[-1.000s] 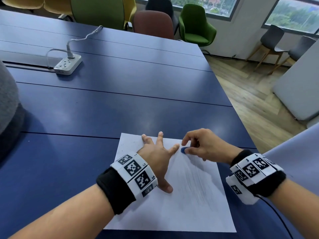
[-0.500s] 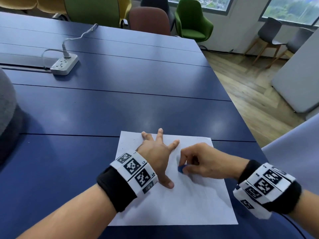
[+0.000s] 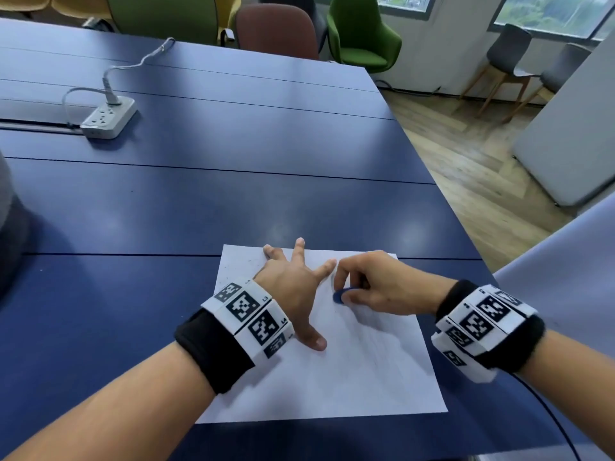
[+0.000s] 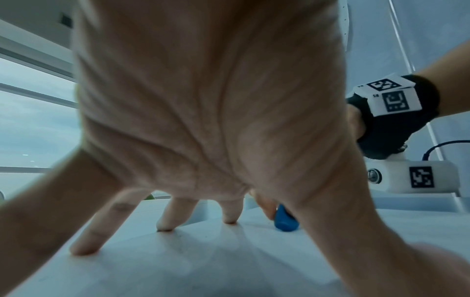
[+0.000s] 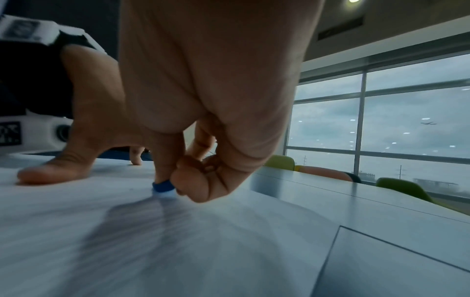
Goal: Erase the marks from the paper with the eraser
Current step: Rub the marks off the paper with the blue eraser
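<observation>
right hand (image 3: 382, 284) pinching the blue eraser (image 3: 342, 295), now further up the paper (image 3: 366, 367) than half a second ago, left hand (image 3: 293, 287) still pressing flat, fingers spread

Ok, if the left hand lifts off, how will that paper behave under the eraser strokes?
The paper is one thin loose sheet on a smooth blue table, so it would probably slide. It would likely buckle too where the right hand pushes the eraser. The left hand, spread flat, seems to pin it.
</observation>
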